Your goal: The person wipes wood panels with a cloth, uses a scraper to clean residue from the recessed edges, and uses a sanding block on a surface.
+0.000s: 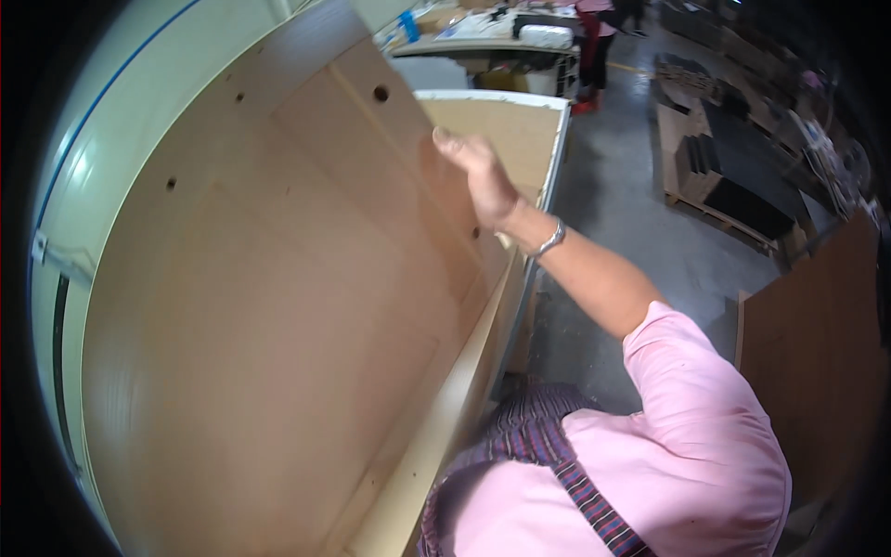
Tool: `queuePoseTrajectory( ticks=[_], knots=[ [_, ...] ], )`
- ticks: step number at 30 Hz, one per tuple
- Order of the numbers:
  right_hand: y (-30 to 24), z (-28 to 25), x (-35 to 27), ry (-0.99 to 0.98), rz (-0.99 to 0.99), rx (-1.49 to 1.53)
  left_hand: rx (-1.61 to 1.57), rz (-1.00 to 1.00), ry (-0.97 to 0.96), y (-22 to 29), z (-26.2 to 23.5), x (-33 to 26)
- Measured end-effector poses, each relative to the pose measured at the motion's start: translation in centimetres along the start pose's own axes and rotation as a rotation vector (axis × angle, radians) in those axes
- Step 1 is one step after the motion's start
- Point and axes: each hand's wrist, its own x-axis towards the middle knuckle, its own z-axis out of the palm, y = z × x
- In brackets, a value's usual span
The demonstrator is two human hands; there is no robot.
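Head view: looks down along a big tilted wooden panel, with the person's own shoulder at the lower edge.
Nearest: a pink sleeve and a striped apron strap fill the lower right, just right of the panel's near end.
Landmark: the wooden panel, pale brown, leans up and to the left; small drilled holes show near its upper and left parts.
Panel edge: a lighter raw edge strip runs along the panel's lower right side, from the near corner toward the hand.
Right arm: the bare forearm reaches from the sleeve up toward the panel's far right side, with a metal bracelet at the wrist.
Right hand: the right hand lies flat against the panel's face near its far right edge, fingers stretched out and thumb up; this grip is open, pressing rather than clasping.
Left hand: out of sight.
Beyond the hand: a white-edged board lies flat just behind the panel's far right corner.
Floor: grey concrete floor lies right of the panel, with a pallet of dark boards well apart from it.
Farthest: a cluttered tabletop stands past the panel's top, and another person's legs stand beside it.
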Motion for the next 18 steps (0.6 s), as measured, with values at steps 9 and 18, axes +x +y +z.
queuePoseTrajectory(
  ticks=[9,18],
  knots=[
    [2.6,1.6,1.5,0.083,-0.257,-0.298,-0.157,0.107,0.021,2.2,4.9,-1.3],
    [3.4,-0.1,2.0,0.121,-0.288,-0.320,0.163,0.942,-0.751,10.5,23.9,-14.9]
  ],
)
